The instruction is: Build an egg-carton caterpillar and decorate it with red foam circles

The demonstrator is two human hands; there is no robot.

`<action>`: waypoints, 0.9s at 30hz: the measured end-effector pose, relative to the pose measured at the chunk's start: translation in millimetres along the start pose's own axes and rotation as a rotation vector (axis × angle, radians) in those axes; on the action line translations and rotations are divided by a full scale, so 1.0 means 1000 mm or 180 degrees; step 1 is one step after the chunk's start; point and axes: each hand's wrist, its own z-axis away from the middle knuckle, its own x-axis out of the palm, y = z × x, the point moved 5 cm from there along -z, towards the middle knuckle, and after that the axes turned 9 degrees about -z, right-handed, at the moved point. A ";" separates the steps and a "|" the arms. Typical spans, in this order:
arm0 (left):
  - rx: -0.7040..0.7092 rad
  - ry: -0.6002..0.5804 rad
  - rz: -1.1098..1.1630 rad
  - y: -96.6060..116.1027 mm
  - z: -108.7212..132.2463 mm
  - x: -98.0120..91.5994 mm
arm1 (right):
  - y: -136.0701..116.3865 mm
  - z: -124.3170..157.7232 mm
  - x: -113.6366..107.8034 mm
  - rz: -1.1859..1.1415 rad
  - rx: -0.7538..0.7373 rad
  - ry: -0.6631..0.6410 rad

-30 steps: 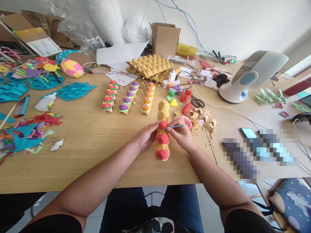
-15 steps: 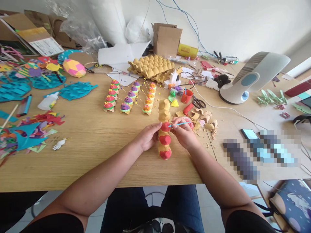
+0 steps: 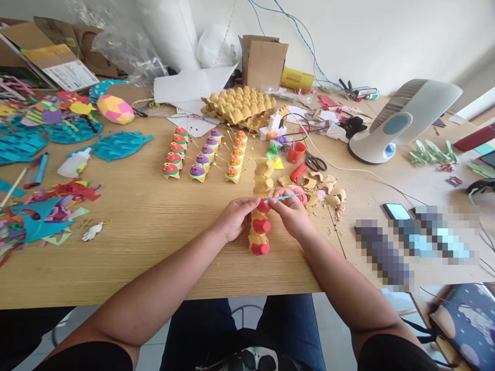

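Observation:
A strip of tan egg carton cups (image 3: 263,170) lies lengthwise in front of me, its three nearer cups covered on top with red clay (image 3: 260,225). My left hand (image 3: 236,218) grips the strip from its left side, thumb by the third red cup. A slim light-blue modelling tool (image 3: 284,197) is pinched in my right hand (image 3: 291,212), its tip at that same red cup. Just past my right hand sits red clay in clear wrap (image 3: 300,196). Farther off stand three decorated carton strips, one red (image 3: 174,157), one purple (image 3: 203,159) and one orange (image 3: 236,157).
Behind the strips are stacked egg trays (image 3: 240,105) and a cardboard box (image 3: 265,62). To the right lie scissors (image 3: 316,163), a red cup (image 3: 296,152), carton scraps (image 3: 328,188) and a white lamp-like device (image 3: 402,121). Paper scraps (image 3: 42,211) and a glue bottle (image 3: 75,162) lie left.
The carton strip has tilted, its near end swinging slightly left. The blue tool's tip has shifted a little left across the red cup. Both hands keep their hold.

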 end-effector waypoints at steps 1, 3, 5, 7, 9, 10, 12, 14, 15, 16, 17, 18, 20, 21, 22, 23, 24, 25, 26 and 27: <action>-0.0003 0.0001 0.0004 0.000 0.000 0.000 | 0.000 0.000 0.000 0.0016 -0.0007 -0.0006; -0.0014 -0.0005 0.0024 -0.001 0.000 0.000 | -0.001 0.000 0.001 -0.0065 0.0028 -0.0004; -0.0007 -0.0021 0.0055 -0.001 0.000 -0.001 | -0.001 0.000 0.001 -0.0245 0.0115 0.0018; 0.0015 -0.0048 0.0073 -0.001 -0.001 -0.002 | 0.000 -0.001 0.001 -0.0433 0.0236 0.0028; 0.0028 -0.0101 0.0072 -0.001 -0.001 -0.002 | 0.001 -0.001 0.001 -0.0551 0.0339 0.0022; 0.0021 -0.0135 0.0065 -0.001 -0.001 -0.002 | 0.002 -0.001 0.001 -0.0584 0.0373 0.0018; -0.0020 -0.0184 0.0058 -0.001 0.000 -0.002 | 0.003 -0.001 0.001 -0.0619 0.0424 0.0019; -0.0080 -0.0183 0.0040 -0.002 0.000 -0.002 | 0.003 -0.001 0.001 -0.0649 0.0452 0.0023; -0.0106 -0.0167 0.0026 -0.002 0.000 -0.002 | 0.003 -0.001 0.001 -0.0658 0.0458 0.0023; -0.0123 -0.0145 0.0015 -0.002 0.000 -0.002 | 0.003 -0.001 0.000 -0.0653 0.0455 0.0024; -0.0131 -0.0112 0.0011 -0.002 0.000 -0.002 | 0.003 -0.001 0.000 -0.0635 0.0448 0.0021; -0.0136 -0.0075 0.0016 -0.002 0.000 -0.003 | 0.002 -0.001 0.000 -0.0612 0.0444 0.0012; -0.0152 -0.0007 0.0044 -0.002 0.000 -0.004 | 0.002 -0.001 -0.001 -0.0572 0.0457 -0.0015; -0.0159 0.0020 0.0062 -0.001 0.000 -0.004 | 0.003 -0.001 -0.001 -0.0559 0.0478 -0.0031; -0.0166 0.0033 0.0079 -0.001 0.000 -0.004 | 0.003 -0.001 -0.002 -0.0551 0.0503 -0.0039; -0.0167 0.0031 0.0097 0.000 0.001 -0.003 | 0.003 -0.002 -0.003 -0.0554 0.0528 -0.0036; -0.0150 0.0023 0.0119 0.001 0.001 -0.003 | 0.003 -0.002 -0.004 -0.0571 0.0548 -0.0021; -0.0120 0.0014 0.0142 0.002 0.001 -0.002 | 0.003 -0.002 -0.005 -0.0603 0.0555 0.0007; -0.0091 0.0000 0.0165 0.002 0.001 -0.002 | 0.003 -0.003 -0.007 -0.0652 0.0549 0.0044; -0.0060 -0.0014 0.0189 0.003 0.001 -0.001 | 0.002 -0.003 -0.008 -0.0711 0.0534 0.0083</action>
